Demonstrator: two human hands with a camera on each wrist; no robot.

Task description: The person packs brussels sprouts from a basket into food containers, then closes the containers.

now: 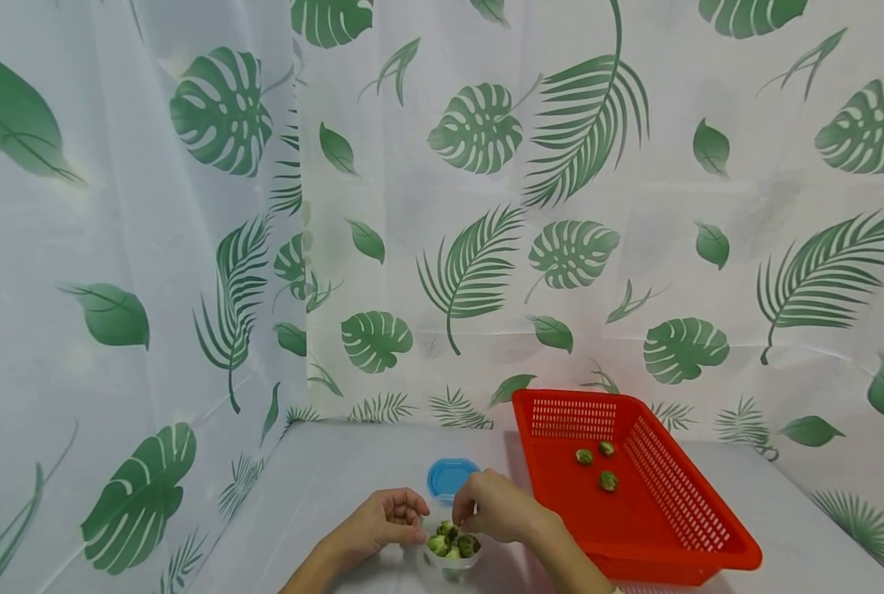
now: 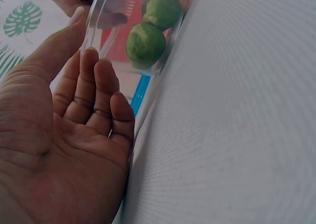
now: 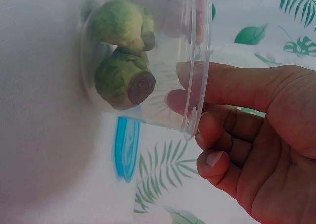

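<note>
A clear round plastic tub [image 1: 453, 569] stands on the table with several Brussels sprouts [image 1: 442, 544] in it. My left hand [image 1: 390, 521] is at the tub's left side, fingers loosely bent; in the left wrist view its fingertips [image 2: 90, 53] are right at the rim. My right hand [image 1: 497, 505] reaches over the tub from the right. Through the clear wall in the right wrist view, the thumb and index fingertips [image 3: 173, 99] show inside the mouth, above the sprouts [image 3: 126, 80], with nothing visible between them. The other fingers of that hand curl outside the rim.
Right of the tub stands a red perforated plastic basket [image 1: 576, 528] with three Brussels sprouts [image 1: 608, 481] on its floor. Behind the tub lies a blue lid [image 1: 451, 476]. A leaf-patterned sheet [image 1: 479, 297] hangs at the back and left of the white table.
</note>
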